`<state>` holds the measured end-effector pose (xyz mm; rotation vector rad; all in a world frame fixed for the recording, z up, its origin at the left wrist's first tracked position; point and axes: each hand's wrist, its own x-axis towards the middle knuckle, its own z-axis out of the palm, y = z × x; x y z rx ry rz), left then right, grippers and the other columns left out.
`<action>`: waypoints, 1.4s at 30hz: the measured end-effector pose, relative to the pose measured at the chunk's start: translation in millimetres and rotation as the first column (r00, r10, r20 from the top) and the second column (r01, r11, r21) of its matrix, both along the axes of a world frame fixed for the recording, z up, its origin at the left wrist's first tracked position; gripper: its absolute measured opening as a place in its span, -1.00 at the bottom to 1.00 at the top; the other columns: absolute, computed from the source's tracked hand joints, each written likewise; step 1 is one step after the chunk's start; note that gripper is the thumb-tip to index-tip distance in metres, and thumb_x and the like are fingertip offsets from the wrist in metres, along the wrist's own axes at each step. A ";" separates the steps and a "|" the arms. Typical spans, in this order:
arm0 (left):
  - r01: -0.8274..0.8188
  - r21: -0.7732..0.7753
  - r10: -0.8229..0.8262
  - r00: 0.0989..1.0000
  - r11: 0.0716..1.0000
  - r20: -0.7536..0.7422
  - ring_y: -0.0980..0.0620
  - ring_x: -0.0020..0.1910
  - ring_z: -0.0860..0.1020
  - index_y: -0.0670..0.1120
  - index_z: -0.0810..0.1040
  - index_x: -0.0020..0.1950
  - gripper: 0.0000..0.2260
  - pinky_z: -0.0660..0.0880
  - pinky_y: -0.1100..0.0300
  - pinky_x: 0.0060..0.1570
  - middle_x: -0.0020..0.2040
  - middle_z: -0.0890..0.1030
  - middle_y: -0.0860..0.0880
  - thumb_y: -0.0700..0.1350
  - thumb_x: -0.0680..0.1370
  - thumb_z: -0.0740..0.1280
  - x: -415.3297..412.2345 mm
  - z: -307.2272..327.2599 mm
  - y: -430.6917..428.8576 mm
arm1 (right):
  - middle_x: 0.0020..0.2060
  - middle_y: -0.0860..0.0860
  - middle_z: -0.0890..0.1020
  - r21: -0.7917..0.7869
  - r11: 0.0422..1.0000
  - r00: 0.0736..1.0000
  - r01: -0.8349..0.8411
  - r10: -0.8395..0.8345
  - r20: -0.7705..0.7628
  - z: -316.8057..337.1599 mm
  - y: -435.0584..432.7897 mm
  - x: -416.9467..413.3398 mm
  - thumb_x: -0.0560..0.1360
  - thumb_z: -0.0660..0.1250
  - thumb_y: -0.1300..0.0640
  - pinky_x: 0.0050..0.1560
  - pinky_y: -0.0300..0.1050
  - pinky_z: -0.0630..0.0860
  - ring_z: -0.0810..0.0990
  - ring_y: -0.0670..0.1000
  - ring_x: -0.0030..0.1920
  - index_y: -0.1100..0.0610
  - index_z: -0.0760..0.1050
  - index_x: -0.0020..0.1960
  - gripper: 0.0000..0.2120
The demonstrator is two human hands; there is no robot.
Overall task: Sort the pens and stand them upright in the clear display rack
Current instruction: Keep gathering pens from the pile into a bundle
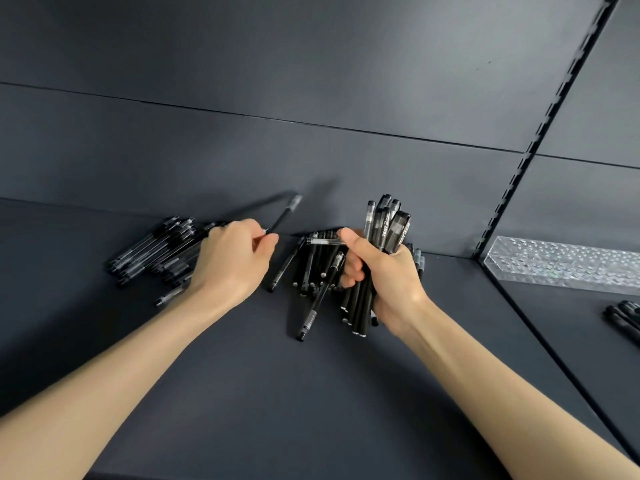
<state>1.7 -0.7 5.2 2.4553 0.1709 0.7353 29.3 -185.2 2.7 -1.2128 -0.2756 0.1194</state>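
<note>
Dark shelf (242, 393) serves as your sorting bench, with the clear display rack (561, 268) well apart on your right. Your right hand (384, 271) clenches a matched bundle (388, 223), probably gathered for one trip. Your left hand (232, 258) pinches a single pen (285, 213), likely an odd one out.

White "TEST" lettering on the bundled pens (384, 226)

Two bare forearms, left hand (231, 259) and right hand (388, 275), slim fingers (351, 271).
</note>
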 end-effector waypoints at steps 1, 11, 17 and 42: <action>0.110 -0.129 -0.105 0.994 0.986 0.043 -0.03 -0.37 0.53 -0.11 0.55 -0.29 -0.76 0.39 0.12 -0.29 -0.48 0.52 -0.04 -0.04 0.54 0.31 -3.8 0.3 -5.0 | -0.53 -0.01 0.34 0.016 1.000 1.000 -0.008 0.009 -0.011 0.1 0.0 0.1 0.48 0.40 0.19 -0.49 -0.18 0.35 0.28 -0.05 -0.52 0.12 0.52 -0.25 -0.86; 0.539 -0.184 -0.544 0.839 0.822 0.023 0.21 -0.11 0.53 -0.02 0.65 -0.02 -0.83 0.38 0.42 -0.10 -0.10 0.58 0.10 -0.01 0.57 0.28 1.8 -24.5 -24.1 | -0.48 0.00 0.45 0.082 0.988 0.989 0.129 -0.122 -0.084 11.2 -11.2 1.1 0.49 0.38 0.15 -0.40 -0.16 0.48 0.45 -0.04 -0.48 0.12 0.40 -0.30 -0.76; 0.391 0.115 -0.371 0.914 0.913 -0.163 0.04 0.14 0.43 0.02 0.59 0.13 -0.73 0.32 0.11 0.18 0.06 0.49 0.06 0.12 0.55 0.25 24.6 -30.6 -23.4 | -0.36 0.06 0.57 0.144 0.981 0.989 0.129 -0.138 0.058 6.3 -7.3 0.9 0.52 0.32 0.29 -0.18 -0.08 0.54 0.55 0.04 -0.33 0.16 0.52 -0.18 -0.88; 0.230 0.415 -0.012 0.885 0.880 -0.466 -0.05 -0.37 0.37 -0.13 0.27 -0.36 -0.57 0.22 0.12 -0.34 -0.39 0.37 -0.02 0.11 0.59 0.19 37.7 -11.3 -9.6 | -0.39 0.04 0.60 0.024 0.995 0.993 0.094 -0.096 0.067 -5.2 -0.5 4.6 0.55 0.27 0.32 -0.21 -0.10 0.59 0.57 0.00 -0.37 0.15 0.51 -0.17 -0.85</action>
